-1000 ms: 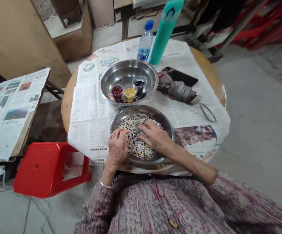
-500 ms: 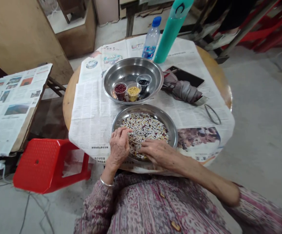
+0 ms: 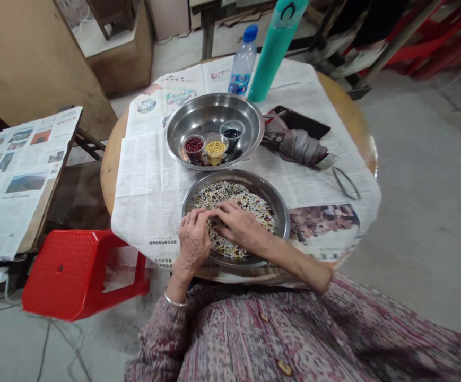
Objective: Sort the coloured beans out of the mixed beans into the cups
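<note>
A steel basin [image 3: 283,233] near the table's front edge holds mixed white grains [image 3: 250,201] with red, yellow and black beans among them. My left hand [image 3: 195,236] rests at the basin's left rim, its fingers curled; whatever lies inside them is hidden. Over the grains, my right hand [image 3: 240,225] reaches left with bent fingers, its tips meeting my left fingertips. I cannot make out what these tips pinch. Behind stands a larger steel bowl [image 3: 198,114] with three clear cups: a cup of red beans [image 3: 194,146], a cup of yellow beans [image 3: 216,148] and a cup of black beans [image 3: 232,132].
Newspaper [image 3: 135,185] covers the round table. Beyond the large bowl stand a water bottle [image 3: 243,61] and a teal bottle [image 3: 276,53]. A folded umbrella [image 3: 296,146] and a dark phone [image 3: 304,123] lie at right. A red stool [image 3: 63,273] is on the floor at left.
My right hand has moved up and left across the grains to my left fingertips. My left hand stays at the basin's rim.
</note>
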`<state>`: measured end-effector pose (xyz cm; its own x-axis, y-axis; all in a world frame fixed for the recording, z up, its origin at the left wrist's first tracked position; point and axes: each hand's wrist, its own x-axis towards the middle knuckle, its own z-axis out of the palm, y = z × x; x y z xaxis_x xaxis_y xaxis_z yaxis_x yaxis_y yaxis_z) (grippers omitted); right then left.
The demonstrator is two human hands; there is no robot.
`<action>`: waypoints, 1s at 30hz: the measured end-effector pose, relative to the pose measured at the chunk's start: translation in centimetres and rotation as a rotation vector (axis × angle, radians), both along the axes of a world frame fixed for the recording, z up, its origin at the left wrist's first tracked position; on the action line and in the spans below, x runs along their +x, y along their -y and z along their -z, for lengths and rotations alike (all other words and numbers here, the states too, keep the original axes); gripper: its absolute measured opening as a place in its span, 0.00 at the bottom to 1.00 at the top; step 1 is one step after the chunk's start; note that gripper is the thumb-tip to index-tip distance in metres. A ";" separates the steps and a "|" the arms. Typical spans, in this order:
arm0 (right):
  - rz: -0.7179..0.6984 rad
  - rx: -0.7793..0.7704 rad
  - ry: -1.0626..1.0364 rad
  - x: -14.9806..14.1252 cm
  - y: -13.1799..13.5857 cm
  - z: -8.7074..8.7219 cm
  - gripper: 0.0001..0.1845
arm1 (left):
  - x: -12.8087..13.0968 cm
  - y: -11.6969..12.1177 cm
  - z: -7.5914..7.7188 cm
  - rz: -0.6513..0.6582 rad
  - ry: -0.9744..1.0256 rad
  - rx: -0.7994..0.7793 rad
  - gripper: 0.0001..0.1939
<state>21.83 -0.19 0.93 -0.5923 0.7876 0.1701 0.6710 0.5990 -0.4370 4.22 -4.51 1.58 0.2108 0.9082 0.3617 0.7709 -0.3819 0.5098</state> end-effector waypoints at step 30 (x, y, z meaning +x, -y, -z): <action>-0.183 0.117 -0.009 -1.2 1.2 0.3 0.13 | 0.1 0.1 1.2 -0.061 0.150 0.061 0.20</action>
